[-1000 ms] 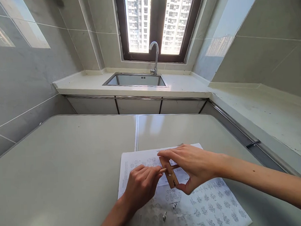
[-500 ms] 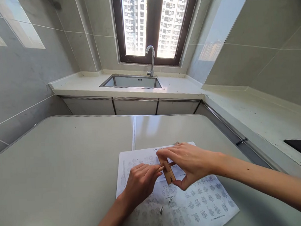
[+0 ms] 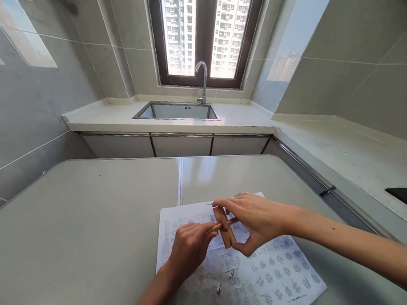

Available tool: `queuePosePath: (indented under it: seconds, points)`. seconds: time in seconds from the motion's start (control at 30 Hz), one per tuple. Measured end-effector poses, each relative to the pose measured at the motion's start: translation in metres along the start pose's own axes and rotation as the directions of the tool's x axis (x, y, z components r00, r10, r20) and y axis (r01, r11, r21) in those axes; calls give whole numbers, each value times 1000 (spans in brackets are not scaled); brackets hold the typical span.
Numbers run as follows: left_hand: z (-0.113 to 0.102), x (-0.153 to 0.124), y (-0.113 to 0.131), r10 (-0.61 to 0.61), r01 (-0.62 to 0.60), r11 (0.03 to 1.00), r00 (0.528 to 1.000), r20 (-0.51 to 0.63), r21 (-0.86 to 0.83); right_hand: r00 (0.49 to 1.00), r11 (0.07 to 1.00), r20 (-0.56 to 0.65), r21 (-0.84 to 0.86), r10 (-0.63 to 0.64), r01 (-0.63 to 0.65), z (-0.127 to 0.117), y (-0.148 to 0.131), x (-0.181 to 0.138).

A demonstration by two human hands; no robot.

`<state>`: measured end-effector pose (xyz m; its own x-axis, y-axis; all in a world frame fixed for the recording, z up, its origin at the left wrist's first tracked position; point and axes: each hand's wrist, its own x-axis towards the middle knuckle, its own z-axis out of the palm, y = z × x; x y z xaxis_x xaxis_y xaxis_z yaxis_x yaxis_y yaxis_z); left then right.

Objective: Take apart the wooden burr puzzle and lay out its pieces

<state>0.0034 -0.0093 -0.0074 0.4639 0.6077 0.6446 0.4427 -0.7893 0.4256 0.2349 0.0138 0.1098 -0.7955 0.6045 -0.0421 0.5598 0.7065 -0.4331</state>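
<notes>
I'm pinching a flat brown wooden piece [image 3: 226, 231] with a dark cutout in my right hand [image 3: 255, 219], while my left hand [image 3: 190, 246] is gripping a thin wooden stick [image 3: 222, 224] crossing it.

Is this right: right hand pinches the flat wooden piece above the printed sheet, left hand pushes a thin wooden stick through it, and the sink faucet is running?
Not quite. The head view shows no water coming from the faucet. The rest holds: the right hand pinches the flat wooden piece above the printed sheet, and the left hand holds the thin wooden stick through it.
</notes>
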Motion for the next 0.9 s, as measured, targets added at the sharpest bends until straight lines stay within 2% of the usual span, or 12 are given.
queuePosePath:
  seconds: [0.17, 0.37, 0.43, 0.53, 0.67, 0.73, 0.77, 0.87, 0.9]
  points:
    - [-2, 1, -7, 13, -13, 1000, 1000, -4, 2, 1000, 1000, -29, 24, 10, -9, -4, 3, -3]
    - [-5, -2, -14, -27, 27, 999, 1000, -16, -22, 1000, 999, -27, 46, 11, -10, -7, 3, -2]
    - [-6, -1, -12, -50, 49, 998, 997, -50, -26, 997, 994, -52, 93, 55, -49, -3, 5, -4]
    - [-7, 1, -9, -137, 129, 988, 987, -86, -86, 964, 943, -123, 268, 237, -198, 9, 14, -9]
    - [-8, 4, -5, -352, 325, 895, 935, -37, -304, 913, 795, -154, 559, 378, -234, 30, 25, -6]
    - [-8, 5, -4, -435, 405, 829, 900, 11, -386, 875, 688, -160, 687, 457, -234, 42, 26, -1]
    - [-8, 6, -3, -472, 445, 799, 881, 37, -404, 847, 607, -145, 759, 511, -237, 48, 25, 3]
    - [-7, 6, -4, -560, 538, 746, 826, 68, -392, 739, 273, -25, 937, 673, -216, 61, 18, 14]
    - [-7, 5, -5, -574, 551, 745, 817, 60, -377, 744, 170, 34, 966, 667, -196, 65, 16, 18]
